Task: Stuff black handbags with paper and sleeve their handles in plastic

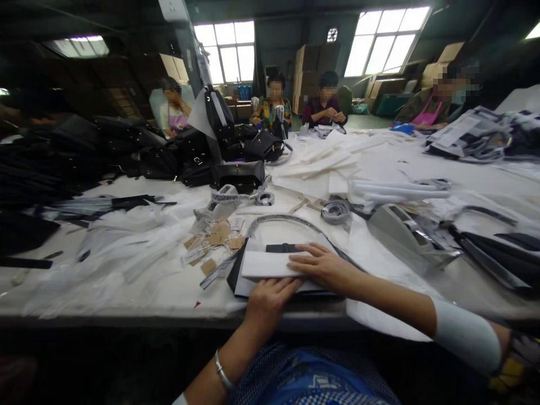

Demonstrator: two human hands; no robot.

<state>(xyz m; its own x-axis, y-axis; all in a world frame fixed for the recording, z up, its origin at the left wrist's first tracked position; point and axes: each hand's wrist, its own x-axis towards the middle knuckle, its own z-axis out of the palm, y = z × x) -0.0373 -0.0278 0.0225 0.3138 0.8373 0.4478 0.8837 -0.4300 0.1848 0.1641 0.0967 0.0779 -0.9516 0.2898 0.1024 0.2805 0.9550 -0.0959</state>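
Note:
A black handbag lies flat at the table's front edge, its wrapped handle arching away from me. A folded white sheet, paper or thin foam, rests on top of it. My right hand lies on the sheet's right part with fingers stretched out flat. Along the sheet's near edge, my left hand presses down, fingers extended, its fingertips close to the right hand. The bag's lower side is partly hidden by my hands and the sheet.
Brown paper tags are heaped left of the bag. Grey tape dispensers stand at right and behind the tags. Coiled straps, white sheets and black bags cover the table further back. Several co-workers sit across the table.

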